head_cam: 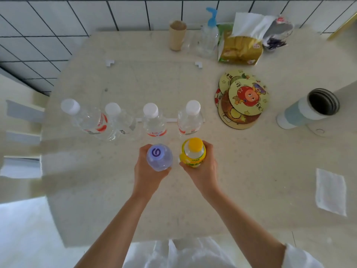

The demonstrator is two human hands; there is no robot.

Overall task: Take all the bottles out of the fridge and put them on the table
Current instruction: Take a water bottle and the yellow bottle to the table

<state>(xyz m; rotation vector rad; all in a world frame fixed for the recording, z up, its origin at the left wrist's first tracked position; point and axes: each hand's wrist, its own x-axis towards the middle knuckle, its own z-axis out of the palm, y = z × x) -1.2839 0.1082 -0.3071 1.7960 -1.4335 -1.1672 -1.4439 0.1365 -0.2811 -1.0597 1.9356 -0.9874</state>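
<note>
On the pale table (251, 151) several clear water bottles with white caps stand in a row, from the leftmost one (85, 118) to the rightmost one (190, 118). Just in front of that row, my left hand (146, 171) grips a clear bottle with a purple-marked cap (159, 157). Beside it, my right hand (202, 167) grips a yellow-labelled bottle with a yellow cap (193, 153). Both held bottles are upright, close over the table. The fridge is out of view.
Round cartoon coasters (243, 97) lie stacked to the right. An open cylindrical flask (307, 109) stands at far right, with a white paper (330, 192) nearer me. A paper cup (176, 34), pump bottle (209, 37) and tissue pack (241, 47) line the back. A chair (21, 142) is at left.
</note>
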